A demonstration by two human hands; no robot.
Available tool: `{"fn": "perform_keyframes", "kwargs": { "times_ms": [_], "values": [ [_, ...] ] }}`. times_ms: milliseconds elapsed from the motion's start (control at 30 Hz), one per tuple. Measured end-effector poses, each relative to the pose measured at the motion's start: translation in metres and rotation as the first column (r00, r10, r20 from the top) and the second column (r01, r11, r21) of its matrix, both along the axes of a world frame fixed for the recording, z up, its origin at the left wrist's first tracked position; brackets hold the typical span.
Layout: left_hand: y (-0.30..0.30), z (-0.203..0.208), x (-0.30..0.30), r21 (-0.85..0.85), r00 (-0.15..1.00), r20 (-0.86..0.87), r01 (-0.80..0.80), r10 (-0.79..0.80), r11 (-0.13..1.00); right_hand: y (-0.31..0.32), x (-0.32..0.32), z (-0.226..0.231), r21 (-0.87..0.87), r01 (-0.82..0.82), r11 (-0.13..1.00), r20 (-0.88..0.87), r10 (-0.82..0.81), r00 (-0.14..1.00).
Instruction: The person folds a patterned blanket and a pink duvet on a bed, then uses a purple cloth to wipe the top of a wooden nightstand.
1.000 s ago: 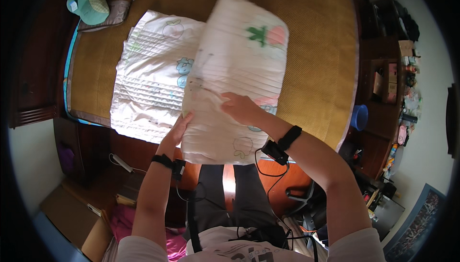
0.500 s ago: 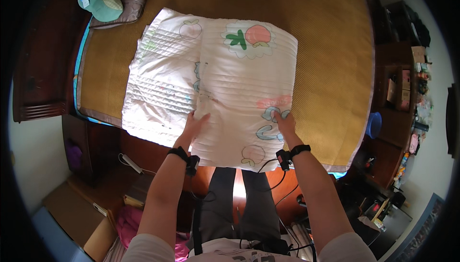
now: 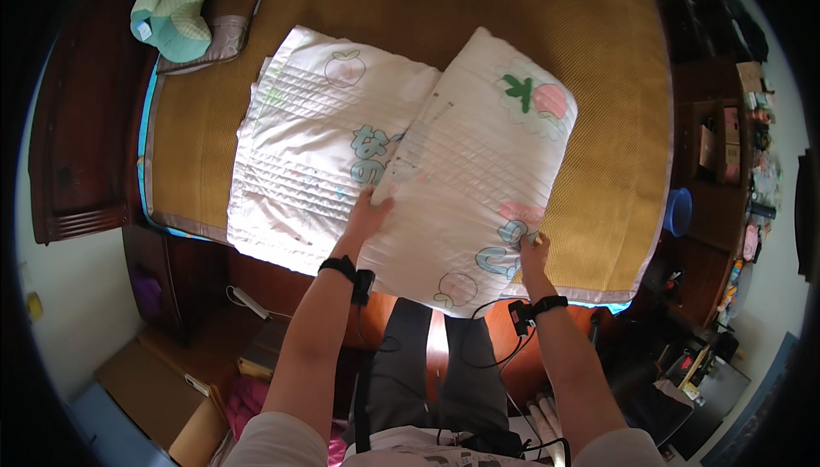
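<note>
A white quilt (image 3: 465,160) with stitched rows and printed fruit lies folded on the bed, its right part turned at an angle over the left part. Blue printed shapes show on the left part beside the slanted fold. My left hand (image 3: 367,216) grips the near left edge of the slanted part, thumb on top. On the opposite edge, my right hand (image 3: 534,253) pinches the quilt beside a blue print. The fingers under the cloth are hidden. Both wrists carry black straps with small devices, and the quilt's near end hangs toward my legs.
A brown woven mat (image 3: 615,143) covers the bed. At its far left lie a green pillow (image 3: 181,32) and a brown pillow (image 3: 224,38). A blue bin (image 3: 677,212) stands right of the bed. A white power strip (image 3: 248,302) rests below the left near edge.
The quilt's right part has swung rightward at its far end, uncovering more of the left part and its blue prints. Both hands have shifted slightly right with it, still holding the edges.
</note>
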State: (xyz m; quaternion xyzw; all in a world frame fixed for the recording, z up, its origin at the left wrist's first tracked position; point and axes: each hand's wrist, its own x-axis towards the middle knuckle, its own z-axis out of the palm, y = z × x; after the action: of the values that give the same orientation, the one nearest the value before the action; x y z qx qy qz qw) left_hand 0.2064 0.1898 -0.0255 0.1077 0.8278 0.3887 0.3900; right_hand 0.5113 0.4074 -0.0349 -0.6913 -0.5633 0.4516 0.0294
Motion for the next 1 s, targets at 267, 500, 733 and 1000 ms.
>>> {"fn": "perform_keyframes", "kwargs": {
  "times_ms": [267, 500, 733, 1000],
  "values": [
    [-0.062, 0.000, 0.064, -0.184, 0.985, 0.160, -0.041, 0.071, 0.982, 0.095, -0.079, -0.003, 0.251, -0.258, 0.933, -0.041, 0.277, 0.960],
    [-0.093, 0.030, 0.106, -0.126, 0.981, 0.144, -0.112, 0.130, 0.986, 0.047, -0.090, 0.043, 0.313, -0.192, 0.930, -0.153, 0.249, 0.956],
    [-0.138, -0.044, 0.112, -0.424, 0.951, 0.086, -0.233, 0.296, 0.875, 0.034, -0.055, -0.007, 0.059, -0.152, 0.987, -0.210, 0.161, 0.964],
    [-0.123, -0.045, 0.079, -0.461, 0.987, 0.151, 0.027, 0.048, 0.887, 0.058, -0.061, -0.008, -0.240, -0.135, 0.961, -0.402, 0.028, 0.915]
  ]
}}
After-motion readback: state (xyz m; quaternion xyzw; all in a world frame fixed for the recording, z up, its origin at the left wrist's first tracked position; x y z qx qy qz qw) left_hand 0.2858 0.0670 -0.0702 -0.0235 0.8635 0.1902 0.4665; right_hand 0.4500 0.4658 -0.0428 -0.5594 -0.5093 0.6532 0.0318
